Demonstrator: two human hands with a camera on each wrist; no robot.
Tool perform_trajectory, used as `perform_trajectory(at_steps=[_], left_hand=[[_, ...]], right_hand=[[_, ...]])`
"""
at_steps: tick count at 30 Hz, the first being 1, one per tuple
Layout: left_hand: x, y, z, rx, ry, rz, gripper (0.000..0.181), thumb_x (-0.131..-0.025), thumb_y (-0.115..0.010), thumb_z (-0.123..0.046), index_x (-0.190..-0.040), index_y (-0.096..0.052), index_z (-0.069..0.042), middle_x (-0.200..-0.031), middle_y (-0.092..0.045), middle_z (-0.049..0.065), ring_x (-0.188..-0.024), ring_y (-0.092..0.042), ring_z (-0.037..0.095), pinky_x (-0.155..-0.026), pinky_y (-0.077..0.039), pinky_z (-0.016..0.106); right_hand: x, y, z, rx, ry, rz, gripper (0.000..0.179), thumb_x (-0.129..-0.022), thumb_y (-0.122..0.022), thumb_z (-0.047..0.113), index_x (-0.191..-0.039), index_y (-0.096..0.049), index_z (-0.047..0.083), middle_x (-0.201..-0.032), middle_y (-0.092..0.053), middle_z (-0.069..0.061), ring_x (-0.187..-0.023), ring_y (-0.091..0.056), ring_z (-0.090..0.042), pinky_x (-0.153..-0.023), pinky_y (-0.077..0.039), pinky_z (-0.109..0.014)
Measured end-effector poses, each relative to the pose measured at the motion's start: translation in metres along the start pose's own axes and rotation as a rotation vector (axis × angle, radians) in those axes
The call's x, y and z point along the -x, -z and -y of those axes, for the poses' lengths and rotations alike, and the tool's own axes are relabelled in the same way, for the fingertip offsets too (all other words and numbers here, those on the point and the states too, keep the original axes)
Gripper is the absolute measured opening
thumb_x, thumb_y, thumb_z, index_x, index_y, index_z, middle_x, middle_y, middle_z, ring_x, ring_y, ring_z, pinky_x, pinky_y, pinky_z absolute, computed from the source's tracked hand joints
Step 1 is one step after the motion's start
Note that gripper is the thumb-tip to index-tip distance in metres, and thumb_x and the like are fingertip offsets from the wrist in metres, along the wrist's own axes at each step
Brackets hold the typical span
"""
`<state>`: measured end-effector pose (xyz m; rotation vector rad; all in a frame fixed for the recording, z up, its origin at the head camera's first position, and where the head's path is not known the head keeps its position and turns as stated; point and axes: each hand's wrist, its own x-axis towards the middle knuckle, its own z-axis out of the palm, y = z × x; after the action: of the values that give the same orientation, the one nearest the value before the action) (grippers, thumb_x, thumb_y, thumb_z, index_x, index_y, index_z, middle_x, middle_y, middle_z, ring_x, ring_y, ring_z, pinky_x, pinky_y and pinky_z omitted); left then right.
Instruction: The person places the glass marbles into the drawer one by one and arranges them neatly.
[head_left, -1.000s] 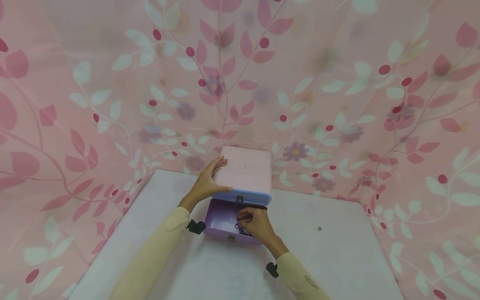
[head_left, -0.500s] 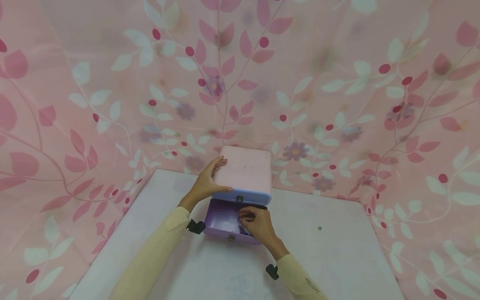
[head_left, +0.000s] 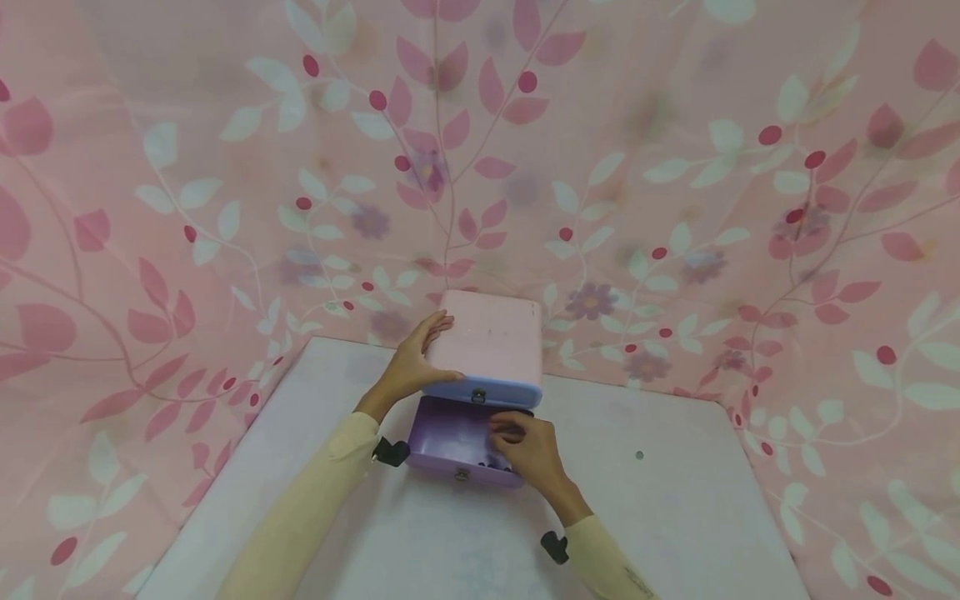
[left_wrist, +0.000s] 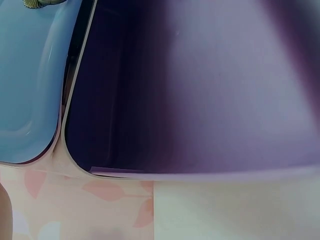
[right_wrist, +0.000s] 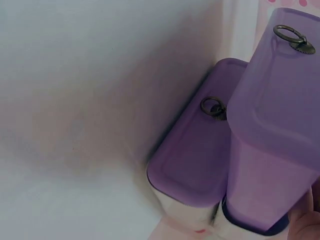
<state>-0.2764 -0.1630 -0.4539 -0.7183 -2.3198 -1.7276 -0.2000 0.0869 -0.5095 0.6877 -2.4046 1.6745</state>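
A small drawer box [head_left: 491, 337] with a pink top and a blue front stands at the far edge of the white table. My left hand [head_left: 408, 360] grips its left side, thumb along the front top edge. Below the blue front, a purple drawer [head_left: 442, 433] is pulled out; its bare inside fills much of the left wrist view. Several small dark things [head_left: 487, 465] lie at the drawer's right end. Above that end is my right hand [head_left: 532, 450], fingers bent; whether anything is between the fingertips cannot be made out.
A shut purple drawer front [right_wrist: 190, 145] with a ring pull sits beside the open drawer in the right wrist view. One small green round thing [head_left: 639, 456] lies on the table [head_left: 675, 517] to the right. A pink flowered sheet [head_left: 615, 167] hangs behind.
My right hand has shifted right across the drawer. A small shiny thing near its fingers a second ago no longer shows there. The left hand and box have stayed put.
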Motion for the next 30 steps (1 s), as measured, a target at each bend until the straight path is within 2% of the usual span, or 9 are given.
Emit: perform_trajectory(at_steps=[5, 13, 18, 25, 30], left_hand=[[0.000, -0.001, -0.001, -0.002, -0.003, 0.001, 0.109, -0.066, -0.092, -0.017, -0.152, -0.026, -0.001, -0.149, -0.041, 0.019, -0.139, -0.036, 0.030, -0.117, -0.026, 0.042], [0.000, -0.001, -0.001, -0.012, -0.015, 0.012, 0.110, -0.068, -0.091, -0.021, -0.153, -0.024, -0.001, -0.150, -0.040, 0.018, -0.140, -0.035, 0.030, -0.117, -0.025, 0.045], [0.000, 0.000, 0.000, -0.012, -0.013, 0.014, 0.110, -0.069, -0.091, -0.021, -0.153, -0.024, -0.002, -0.150, -0.039, 0.017, -0.140, -0.034, 0.030, -0.117, -0.025, 0.046], [-0.001, 0.000, 0.004, -0.006, -0.021, 0.010, 0.109, -0.068, -0.091, -0.018, -0.153, -0.024, -0.002, -0.150, -0.039, 0.018, -0.139, -0.035, 0.031, -0.117, -0.025, 0.045], [-0.001, -0.001, 0.002, -0.016, -0.027, 0.008, 0.109, -0.068, -0.091, -0.020, -0.153, -0.025, -0.002, -0.150, -0.040, 0.017, -0.139, -0.036, 0.031, -0.117, -0.025, 0.042]], right_hand=[[0.004, 0.014, 0.016, -0.051, 0.025, -0.021, 0.028, -0.074, -0.070, -0.021, -0.101, -0.067, -0.014, -0.091, -0.069, -0.029, -0.085, -0.069, -0.044, -0.075, -0.060, -0.039], [0.009, 0.031, 0.014, -0.094, 0.034, -0.071, 0.028, -0.074, -0.071, -0.022, -0.100, -0.068, -0.013, -0.095, -0.068, -0.031, -0.084, -0.068, -0.047, -0.075, -0.059, -0.042], [0.012, 0.042, 0.012, -0.073, 0.031, -0.116, 0.030, -0.072, -0.072, -0.023, -0.101, -0.068, -0.014, -0.096, -0.068, -0.031, -0.085, -0.068, -0.047, -0.074, -0.059, -0.043], [0.016, 0.055, -0.027, 0.001, 0.032, -0.201, 0.033, -0.074, -0.074, -0.018, -0.103, -0.071, -0.004, -0.095, -0.073, -0.016, -0.084, -0.072, -0.026, -0.073, -0.059, -0.026], [0.019, 0.062, -0.032, 0.014, 0.048, -0.238, 0.033, -0.075, -0.075, -0.016, -0.104, -0.071, 0.000, -0.096, -0.073, -0.017, -0.083, -0.072, -0.028, -0.074, -0.059, -0.027]])
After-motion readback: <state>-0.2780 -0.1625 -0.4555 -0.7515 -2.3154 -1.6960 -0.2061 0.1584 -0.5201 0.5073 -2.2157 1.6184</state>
